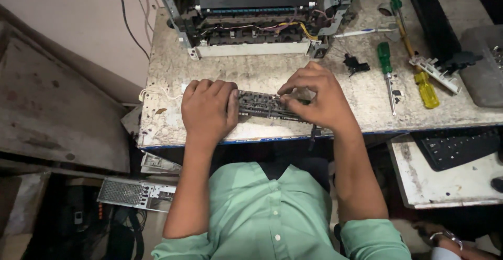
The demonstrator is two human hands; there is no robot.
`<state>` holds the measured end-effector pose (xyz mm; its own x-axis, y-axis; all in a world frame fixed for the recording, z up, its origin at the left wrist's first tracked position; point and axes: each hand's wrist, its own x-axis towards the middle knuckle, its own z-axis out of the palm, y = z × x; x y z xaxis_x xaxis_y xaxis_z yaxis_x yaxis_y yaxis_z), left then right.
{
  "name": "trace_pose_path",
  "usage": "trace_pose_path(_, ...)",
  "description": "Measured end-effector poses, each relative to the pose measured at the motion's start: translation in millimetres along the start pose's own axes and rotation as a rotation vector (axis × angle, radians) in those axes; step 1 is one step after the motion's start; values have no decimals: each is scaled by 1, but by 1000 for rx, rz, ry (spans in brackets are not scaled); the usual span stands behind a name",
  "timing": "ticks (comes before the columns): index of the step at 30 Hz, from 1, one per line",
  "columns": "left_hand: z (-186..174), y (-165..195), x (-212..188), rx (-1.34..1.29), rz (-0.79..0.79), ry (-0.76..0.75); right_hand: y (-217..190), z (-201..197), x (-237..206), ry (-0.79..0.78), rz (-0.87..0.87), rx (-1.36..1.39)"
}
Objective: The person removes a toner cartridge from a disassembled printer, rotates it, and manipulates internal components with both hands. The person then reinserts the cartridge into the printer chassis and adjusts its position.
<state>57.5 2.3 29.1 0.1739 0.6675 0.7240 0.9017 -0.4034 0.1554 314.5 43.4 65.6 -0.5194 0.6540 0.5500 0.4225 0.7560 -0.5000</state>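
**benchrat:** Worn, speckled worktable (173, 71) against the wall is carrying the whole job here. A stripped-down printer (251, 16) is sitting at the far edge with its wiring hanging out, and the long dark printer assembly (264, 104) is lying at the near edge, right in front of the person in the green shirt.

**tonerhead:** Yeah, the left hand (208, 110) is clamping down over the left end of that part, fingers curled over the top and pressed together. The right hand (317, 100) is pinching something small on the right end with fingertips bunched up. Can't tell what exactly, too tiny.

**benchrat:** I'd say that's the right way to be doing it: one hand pinning the part flat, the other working the fiddly bit. Keeping the part fully on the table instead of hanging off the near edge is probably helping too.

**tonerhead:** Tools are waiting off to the right: green-handled screwdriver (386, 68), yellow-handled screwdriver (425, 89), and a small black clip (355, 64) between them and the printer. Black keyboard (456, 147) is sitting on a lower shelf, near right.
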Motion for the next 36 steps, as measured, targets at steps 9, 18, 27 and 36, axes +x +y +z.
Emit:
trace_pose_path(9,-2,2,0,8,-20,-28,2,3,-1,-27,79,-81)
trace_pose_path(18,0,1,-2,-13,0,4,-11,1,0,-26,45,-78)
trace_pose_path(27,-1,0,2,-11,-7,-20,-2,0,-2,-46,95,77)
trace_pose_path(36,-3,-1,10,-63,-24,-64,10,0,3,-196,240,269)
